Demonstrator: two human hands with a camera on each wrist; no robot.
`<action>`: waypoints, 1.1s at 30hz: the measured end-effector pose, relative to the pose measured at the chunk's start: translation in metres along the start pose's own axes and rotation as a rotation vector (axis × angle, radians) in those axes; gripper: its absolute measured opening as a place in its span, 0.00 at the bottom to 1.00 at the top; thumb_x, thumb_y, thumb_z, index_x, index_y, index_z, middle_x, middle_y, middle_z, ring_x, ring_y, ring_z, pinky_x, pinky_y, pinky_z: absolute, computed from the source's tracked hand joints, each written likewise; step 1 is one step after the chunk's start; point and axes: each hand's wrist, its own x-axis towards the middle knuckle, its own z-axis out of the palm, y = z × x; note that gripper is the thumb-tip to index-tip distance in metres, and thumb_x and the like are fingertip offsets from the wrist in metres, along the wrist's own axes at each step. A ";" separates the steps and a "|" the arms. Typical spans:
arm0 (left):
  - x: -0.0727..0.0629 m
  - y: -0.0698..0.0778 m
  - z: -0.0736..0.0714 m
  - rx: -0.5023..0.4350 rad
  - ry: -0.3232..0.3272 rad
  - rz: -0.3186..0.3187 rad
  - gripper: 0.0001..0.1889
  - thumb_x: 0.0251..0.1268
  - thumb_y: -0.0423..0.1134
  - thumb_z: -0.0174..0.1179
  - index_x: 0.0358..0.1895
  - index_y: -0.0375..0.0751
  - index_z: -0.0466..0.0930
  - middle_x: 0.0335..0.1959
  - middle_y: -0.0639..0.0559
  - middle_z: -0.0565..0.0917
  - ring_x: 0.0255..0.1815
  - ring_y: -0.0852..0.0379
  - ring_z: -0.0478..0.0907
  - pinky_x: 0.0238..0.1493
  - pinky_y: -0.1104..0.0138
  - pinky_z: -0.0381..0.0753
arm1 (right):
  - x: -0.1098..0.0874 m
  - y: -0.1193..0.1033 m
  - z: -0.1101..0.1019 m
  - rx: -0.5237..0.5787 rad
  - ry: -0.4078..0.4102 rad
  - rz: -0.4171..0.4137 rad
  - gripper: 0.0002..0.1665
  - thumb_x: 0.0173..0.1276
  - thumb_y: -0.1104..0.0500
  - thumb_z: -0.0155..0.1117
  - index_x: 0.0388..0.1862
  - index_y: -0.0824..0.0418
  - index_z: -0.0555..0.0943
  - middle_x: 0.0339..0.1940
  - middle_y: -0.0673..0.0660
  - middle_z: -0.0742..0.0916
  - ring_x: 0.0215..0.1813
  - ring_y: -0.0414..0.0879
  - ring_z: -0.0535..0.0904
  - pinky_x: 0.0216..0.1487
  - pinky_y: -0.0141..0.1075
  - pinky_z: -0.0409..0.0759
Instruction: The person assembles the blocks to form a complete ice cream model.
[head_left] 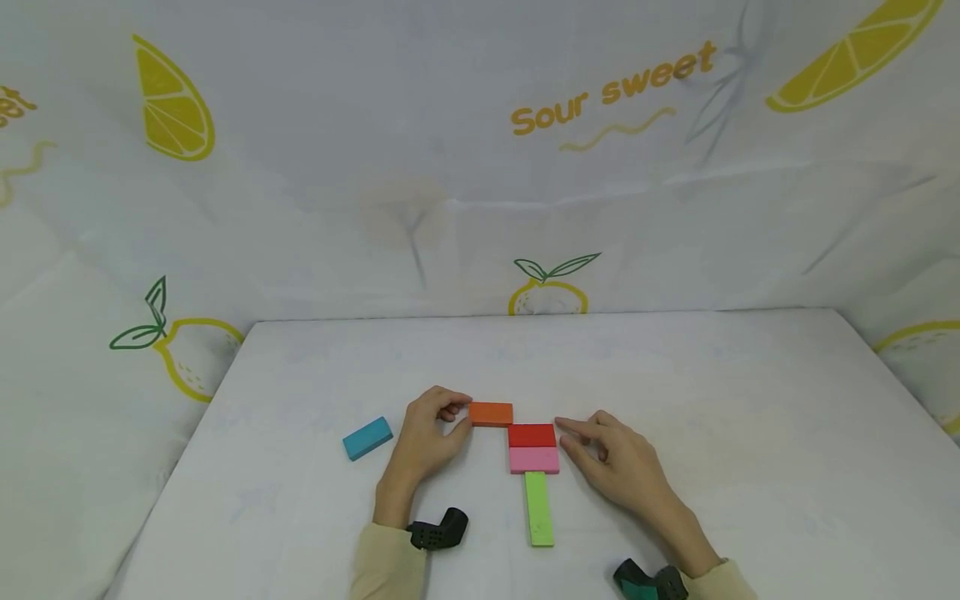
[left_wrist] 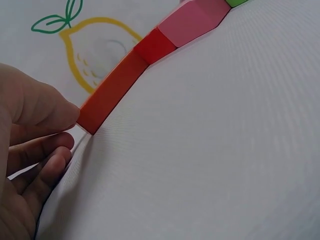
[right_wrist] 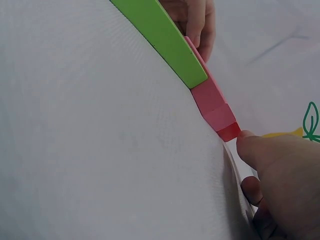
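Note:
An orange block lies flat at the upper left of a joined row of blocks. My left hand has its thumb and index fingertips at the orange block's left end; in the left wrist view the thumb tip meets that end. A red block adjoins the orange one at its corner, with a pink block along its near side and a lime green block pointing toward me below. At the red block's right end, my right hand rests its thumb and index fingertips, spread slightly apart.
A blue block lies askew left of my left hand, apart from the others. The white table ends at a lemon-printed cloth behind it. Black straps sit on both wrists.

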 end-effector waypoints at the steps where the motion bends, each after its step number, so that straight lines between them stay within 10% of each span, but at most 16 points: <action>1: 0.000 0.000 0.000 0.003 -0.001 0.002 0.10 0.61 0.30 0.66 0.45 0.39 0.87 0.38 0.50 0.84 0.38 0.58 0.79 0.46 0.68 0.83 | 0.000 0.000 0.000 0.002 0.001 -0.001 0.17 0.65 0.53 0.74 0.54 0.47 0.89 0.25 0.42 0.74 0.24 0.32 0.62 0.23 0.26 0.60; 33: 0.000 0.005 0.005 0.022 -0.022 0.018 0.10 0.60 0.32 0.66 0.45 0.40 0.88 0.40 0.51 0.86 0.41 0.58 0.80 0.48 0.67 0.82 | -0.001 0.002 0.001 0.016 0.029 -0.034 0.17 0.64 0.56 0.75 0.52 0.47 0.90 0.25 0.41 0.74 0.25 0.31 0.62 0.23 0.26 0.60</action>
